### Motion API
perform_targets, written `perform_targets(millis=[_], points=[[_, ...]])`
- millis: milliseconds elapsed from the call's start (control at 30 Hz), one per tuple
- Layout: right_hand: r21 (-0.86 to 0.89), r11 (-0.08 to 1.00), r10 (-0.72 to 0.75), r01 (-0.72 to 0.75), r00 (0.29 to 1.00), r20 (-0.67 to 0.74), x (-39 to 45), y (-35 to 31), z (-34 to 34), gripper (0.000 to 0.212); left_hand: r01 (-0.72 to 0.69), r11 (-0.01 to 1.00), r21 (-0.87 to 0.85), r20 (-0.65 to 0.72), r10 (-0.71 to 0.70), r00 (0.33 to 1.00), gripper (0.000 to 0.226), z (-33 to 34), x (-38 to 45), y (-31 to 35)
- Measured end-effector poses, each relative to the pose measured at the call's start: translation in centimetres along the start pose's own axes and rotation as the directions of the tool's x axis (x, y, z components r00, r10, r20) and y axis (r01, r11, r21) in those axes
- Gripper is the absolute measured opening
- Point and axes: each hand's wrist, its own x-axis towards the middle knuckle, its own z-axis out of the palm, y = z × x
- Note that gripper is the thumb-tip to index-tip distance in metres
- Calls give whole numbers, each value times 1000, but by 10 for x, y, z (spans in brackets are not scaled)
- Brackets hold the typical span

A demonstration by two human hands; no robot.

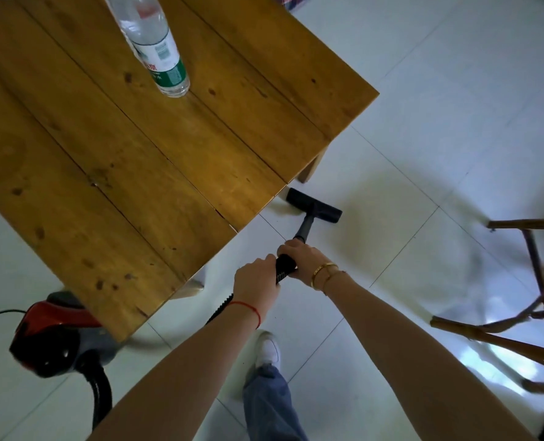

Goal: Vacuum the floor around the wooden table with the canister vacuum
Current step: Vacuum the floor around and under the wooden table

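Note:
A wooden table (111,173) of wide planks fills the upper left. The black floor head (313,205) of the vacuum sits on the white tiled floor (423,148), just off the table's right edge and near a table leg (312,168). Its wand (305,229) runs back to a black handle (285,265). My right hand (305,261) grips the front of the handle. My left hand (256,288) grips it just behind. The red and black canister (56,335) rests on the floor at lower left, partly under the table's corner, and its black hose (100,393) curves down out of view.
A clear plastic water bottle (156,46) with a green label stands on the table. A wooden chair frame (525,316) stands at the right edge. A second table leg (194,286) shows near my left hand. My foot in a white shoe (269,348) is on the tiles below.

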Motion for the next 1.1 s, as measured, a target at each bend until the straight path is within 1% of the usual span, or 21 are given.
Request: perform_targets(millis=[167,300,467,567,800,933,1100], points=[[47,999,3,-3,1000,5,-23,-40,26,29,13,1000,-2,14,-13,1000,28,7,-46,-24],[74,997,2,-3,1000,25,-46,-83,61,28,35,999,-4,44,-35,998,24,17,-95,-53],[83,997,-9,3,998,69,-77,-149,122,30,65,998,2,95,-65,993,21,41,-172,-99],[86,996,-24,16,996,87,-93,-193,166,27,82,997,11,133,-83,988,20,59,-222,-131],[54,996,-80,73,988,131,-121,-301,253,28,137,990,25,176,-139,974,26,95,-325,-216],[37,994,-107,102,980,165,-129,-352,283,29,182,983,2,176,-179,968,28,106,-371,-254],[2,986,-165,168,966,200,-129,-403,302,29,254,966,-50,164,-243,956,29,110,-413,-295]])
